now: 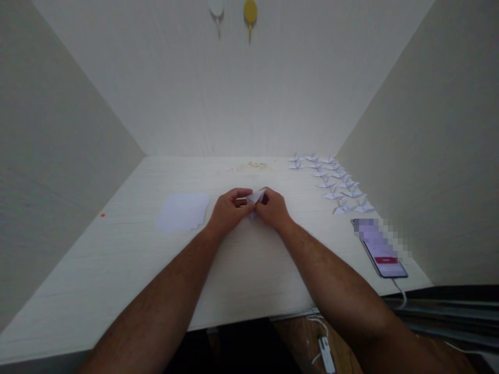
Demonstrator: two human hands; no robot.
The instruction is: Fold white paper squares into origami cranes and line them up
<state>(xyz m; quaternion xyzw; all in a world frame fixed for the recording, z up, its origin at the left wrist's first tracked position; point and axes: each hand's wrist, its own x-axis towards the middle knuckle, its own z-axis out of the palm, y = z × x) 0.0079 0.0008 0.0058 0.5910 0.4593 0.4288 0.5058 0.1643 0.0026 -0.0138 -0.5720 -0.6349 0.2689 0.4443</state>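
A small piece of folded white paper (255,197) is held just above the middle of the table. My left hand (233,209) pinches its left side between thumb and fingers. On the right side, my right hand (273,208) grips it the same way, and both thumbs meet near its lower part. The fingers partly cover the paper, so its full shape is hidden. To the left of my left hand lies a stack of white paper sheets (182,212). Several folded paper cranes (331,183) stand in rows at the back right.
A phone (380,248) with a lit screen and a cable lies at the right edge of the white table (249,275). Walls rise at the back and both sides. Two hooks, one yellow (250,13) and one white (216,8), hang on the back wall. A power strip (326,354) is below.
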